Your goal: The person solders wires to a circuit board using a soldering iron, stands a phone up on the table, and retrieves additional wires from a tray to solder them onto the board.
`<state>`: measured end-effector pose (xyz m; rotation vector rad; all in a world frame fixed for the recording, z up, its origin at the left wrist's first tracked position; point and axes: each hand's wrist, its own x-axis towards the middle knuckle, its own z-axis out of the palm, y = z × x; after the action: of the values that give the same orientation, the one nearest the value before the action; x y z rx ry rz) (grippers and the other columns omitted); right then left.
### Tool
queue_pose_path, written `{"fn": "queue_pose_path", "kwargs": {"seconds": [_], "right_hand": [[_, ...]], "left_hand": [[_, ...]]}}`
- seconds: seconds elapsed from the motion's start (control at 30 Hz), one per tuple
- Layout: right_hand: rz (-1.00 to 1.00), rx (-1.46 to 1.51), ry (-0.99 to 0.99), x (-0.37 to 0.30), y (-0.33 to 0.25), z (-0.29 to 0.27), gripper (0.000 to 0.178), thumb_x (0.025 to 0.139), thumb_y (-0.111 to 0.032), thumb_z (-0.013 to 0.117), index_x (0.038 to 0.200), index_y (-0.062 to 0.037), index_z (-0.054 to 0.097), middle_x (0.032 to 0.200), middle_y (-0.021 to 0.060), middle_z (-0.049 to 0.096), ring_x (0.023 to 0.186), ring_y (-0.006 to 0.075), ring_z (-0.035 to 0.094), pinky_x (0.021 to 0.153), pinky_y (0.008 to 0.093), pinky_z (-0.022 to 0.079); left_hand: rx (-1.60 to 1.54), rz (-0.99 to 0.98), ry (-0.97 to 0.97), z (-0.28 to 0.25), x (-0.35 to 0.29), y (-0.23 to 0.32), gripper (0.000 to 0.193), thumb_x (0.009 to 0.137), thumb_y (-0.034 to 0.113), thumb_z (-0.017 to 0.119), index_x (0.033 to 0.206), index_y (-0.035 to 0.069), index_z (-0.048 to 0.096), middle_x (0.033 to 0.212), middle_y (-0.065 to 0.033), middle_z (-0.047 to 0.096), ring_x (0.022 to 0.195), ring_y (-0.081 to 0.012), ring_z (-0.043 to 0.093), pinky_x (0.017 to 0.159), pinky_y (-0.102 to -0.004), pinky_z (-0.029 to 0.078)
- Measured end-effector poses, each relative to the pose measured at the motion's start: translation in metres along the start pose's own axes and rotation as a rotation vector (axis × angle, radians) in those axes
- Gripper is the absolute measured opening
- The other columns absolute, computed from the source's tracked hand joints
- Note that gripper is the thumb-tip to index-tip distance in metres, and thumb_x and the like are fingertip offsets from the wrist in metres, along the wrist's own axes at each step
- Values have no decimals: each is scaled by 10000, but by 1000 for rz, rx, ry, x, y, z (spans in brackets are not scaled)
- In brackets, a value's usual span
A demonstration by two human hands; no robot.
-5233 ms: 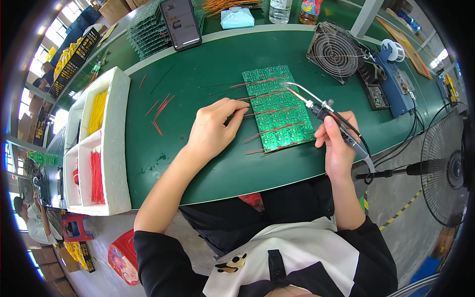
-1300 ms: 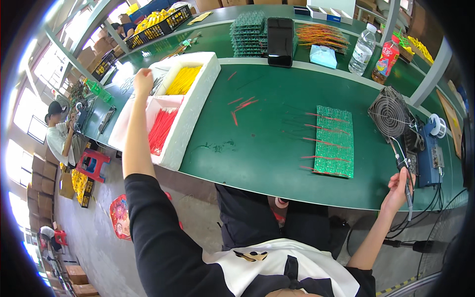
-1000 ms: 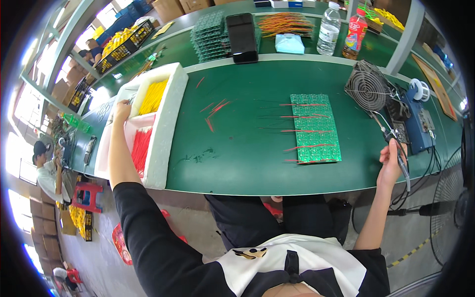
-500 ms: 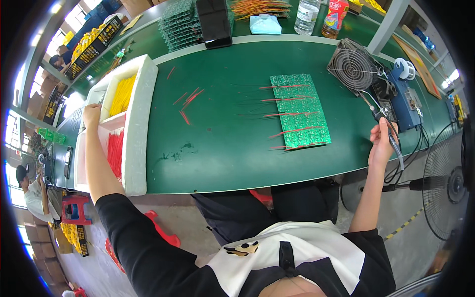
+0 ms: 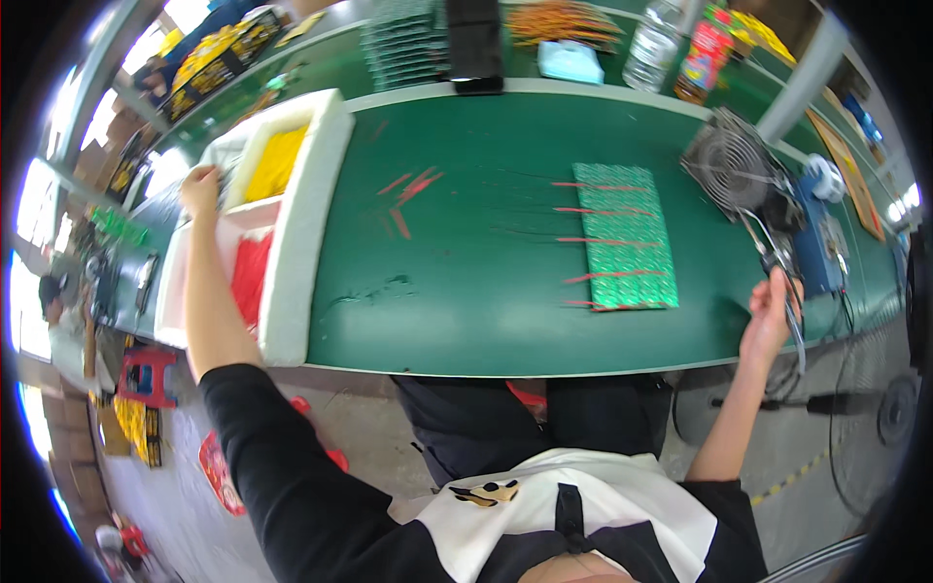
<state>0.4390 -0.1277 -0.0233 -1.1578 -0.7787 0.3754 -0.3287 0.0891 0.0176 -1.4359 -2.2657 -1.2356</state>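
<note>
My left hand (image 5: 201,189) is closed at the far left of a white foam box (image 5: 330,194), next to the compartment with yellow wires (image 5: 277,163). Whatever its fingers pinch is too blurred to make out; thin dark strands lie beside it. Red wires (image 5: 252,277) fill the nearer compartment. At the right, my right hand (image 5: 767,321) grips a soldering iron (image 5: 773,262), its tip end pointing away from me toward the fan. Between the hands lies a green circuit board panel (image 5: 627,257), with several red and black wires (image 5: 593,241) reaching leftward over its left edge.
Loose red wire pieces (image 5: 418,185) lie on the green table (image 5: 437,311). A small metal-grilled fan (image 5: 729,160) and a blue soldering station (image 5: 821,233) stand at the right. Behind are stacked boards (image 5: 403,44), a black phone (image 5: 474,49) and two bottles (image 5: 653,44).
The whole view has swung, so the table appears farther right, and it is blurred. My left hand has moved slightly away beside the foam box. My right hand keeps the soldering iron.
</note>
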Motion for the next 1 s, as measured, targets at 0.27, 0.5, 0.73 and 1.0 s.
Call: {"fn": "queue_pose_path", "kwargs": {"seconds": [0.27,0.5,0.73,1.0], "right_hand": [[-24,-37,6,3,4,-14,175,867,-203,591,752,-113,495,607,-26,484,493,21,388,437,159,271],[-14,-51,-8,1,1,-9,187,870,-212,585,749,-111,484,608,-20,490,488,24,373,460,169,270],[-27,-51,-10,1,1,-4,196,868,-212,585,738,-112,478,607,-21,484,482,25,370,458,167,266],[-17,-51,17,2,1,-10,186,870,-211,583,750,-111,482,603,-24,469,481,26,368,443,162,268]], "left_hand": [[-719,-148,35,2,-13,44,181,779,9,568,935,-82,556,789,-155,659,718,-177,649,671,-229,492],[-837,-136,84,-13,-22,71,149,766,-9,623,899,-69,591,806,-135,661,721,-161,641,631,-207,474],[-910,-253,55,-14,-24,64,135,804,18,611,918,-56,605,801,-125,659,669,-133,623,553,-185,452],[-804,-265,152,-2,1,44,92,863,75,463,828,22,530,617,-19,510,483,-95,467,403,-234,391]]}}
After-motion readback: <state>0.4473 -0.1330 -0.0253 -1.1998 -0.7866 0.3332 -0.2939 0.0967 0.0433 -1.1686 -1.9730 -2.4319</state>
